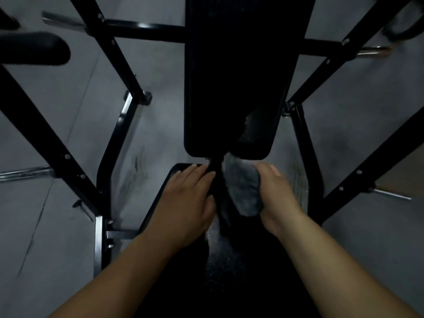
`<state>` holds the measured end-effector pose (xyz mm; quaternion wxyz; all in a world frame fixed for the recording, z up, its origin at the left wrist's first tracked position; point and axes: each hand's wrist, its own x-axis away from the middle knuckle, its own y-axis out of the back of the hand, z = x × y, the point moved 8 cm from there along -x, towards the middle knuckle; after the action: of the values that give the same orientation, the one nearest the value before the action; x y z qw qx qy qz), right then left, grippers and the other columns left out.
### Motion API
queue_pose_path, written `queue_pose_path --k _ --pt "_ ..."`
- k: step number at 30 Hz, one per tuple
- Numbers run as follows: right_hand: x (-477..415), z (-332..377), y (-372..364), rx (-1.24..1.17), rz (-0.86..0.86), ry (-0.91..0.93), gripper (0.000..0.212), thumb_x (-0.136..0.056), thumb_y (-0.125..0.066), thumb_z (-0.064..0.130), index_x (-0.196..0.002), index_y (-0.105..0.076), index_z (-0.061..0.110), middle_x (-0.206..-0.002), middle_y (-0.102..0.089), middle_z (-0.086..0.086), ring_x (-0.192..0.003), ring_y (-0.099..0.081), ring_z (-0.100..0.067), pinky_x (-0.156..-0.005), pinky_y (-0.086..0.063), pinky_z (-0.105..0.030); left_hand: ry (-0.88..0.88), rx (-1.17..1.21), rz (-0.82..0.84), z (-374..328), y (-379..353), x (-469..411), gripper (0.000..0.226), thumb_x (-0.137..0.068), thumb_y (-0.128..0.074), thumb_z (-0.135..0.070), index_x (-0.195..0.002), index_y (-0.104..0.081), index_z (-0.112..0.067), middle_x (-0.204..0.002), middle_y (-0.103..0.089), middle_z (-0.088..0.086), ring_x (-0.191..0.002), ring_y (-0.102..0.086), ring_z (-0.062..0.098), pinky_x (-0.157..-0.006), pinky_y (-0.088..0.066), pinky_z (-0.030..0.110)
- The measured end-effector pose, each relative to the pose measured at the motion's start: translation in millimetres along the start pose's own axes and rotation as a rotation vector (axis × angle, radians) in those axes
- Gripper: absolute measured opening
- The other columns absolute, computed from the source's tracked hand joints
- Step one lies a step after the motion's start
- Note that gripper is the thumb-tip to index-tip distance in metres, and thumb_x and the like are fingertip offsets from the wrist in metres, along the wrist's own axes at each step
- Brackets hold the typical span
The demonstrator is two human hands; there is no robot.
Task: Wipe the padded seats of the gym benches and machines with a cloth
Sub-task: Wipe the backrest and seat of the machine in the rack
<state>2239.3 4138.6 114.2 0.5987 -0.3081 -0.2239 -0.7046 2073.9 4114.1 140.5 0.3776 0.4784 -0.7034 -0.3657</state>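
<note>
The left hand (190, 198) lies flat on the seat pad (218, 260), its fingers straight and close together, palm down, holding nothing. The right hand (277, 193) is curled round a grey cloth (243, 187), gripping it in a loose bunch at the far end of the seat, just beside the left hand's fingertips. The cloth looks soft and nappy, crumpled into a thick fold, and its upper tip reaches to the gap between the seat and the back pad (234, 76).

The seat pad is black and smooth with a rounded corner, and a dull greyish sheen runs down the middle of its surface between the forearms. The back pad is a long black slab with rounded corners. Near its lower right end sits a scuffed, speckled patch (257, 125) that catches the light.

Glossy black square steel tubes (128, 65) slant out on both sides, bolted at the joints. A bare chrome peg (23, 173) sticks out at the left, and a fat black foam roller (34, 48) juts in above it. The floor (160, 99) is matt grey with dark smudges beside the seat.
</note>
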Motion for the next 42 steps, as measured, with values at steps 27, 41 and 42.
queue_pose_path --k 27,41,42 --pt "19 89 32 0.485 0.048 0.585 0.034 -0.082 -0.08 0.019 -0.105 -0.057 0.028 -0.093 -0.068 0.009 -0.084 -0.066 -0.002 -0.069 -0.052 -0.016 -0.209 -0.009 -0.332 -70 65 -47 0.013 -0.078 -0.054 -0.031 -0.085 -0.054 -0.021 -0.112 -0.068 0.003 -0.114 -0.059 0.026 -0.098 -0.043 0.041" --pt "240 101 146 0.6 -0.511 0.82 0.034 -0.08 -0.072 0.026 -0.075 -0.038 0.028 -0.086 -0.047 0.009 -0.074 -0.049 -0.008 -0.063 -0.039 -0.028 -0.579 -0.001 -0.086 -216 62 46 0.087 -0.073 -0.044 -0.037 -0.156 -0.025 -0.023 -0.164 -0.021 -0.003 -0.153 -0.01 0.018 -0.122 -0.012 0.052" --pt "257 97 160 0.588 -0.541 0.81 0.036 -0.079 -0.072 0.026 -0.075 -0.037 0.029 -0.085 -0.047 0.009 -0.074 -0.049 -0.007 -0.062 -0.037 -0.025 -0.612 0.028 -0.089 -233 59 55 0.085 -0.075 -0.046 -0.038 -0.156 -0.025 -0.023 -0.164 -0.021 -0.003 -0.153 -0.011 0.018 -0.122 -0.013 0.052"
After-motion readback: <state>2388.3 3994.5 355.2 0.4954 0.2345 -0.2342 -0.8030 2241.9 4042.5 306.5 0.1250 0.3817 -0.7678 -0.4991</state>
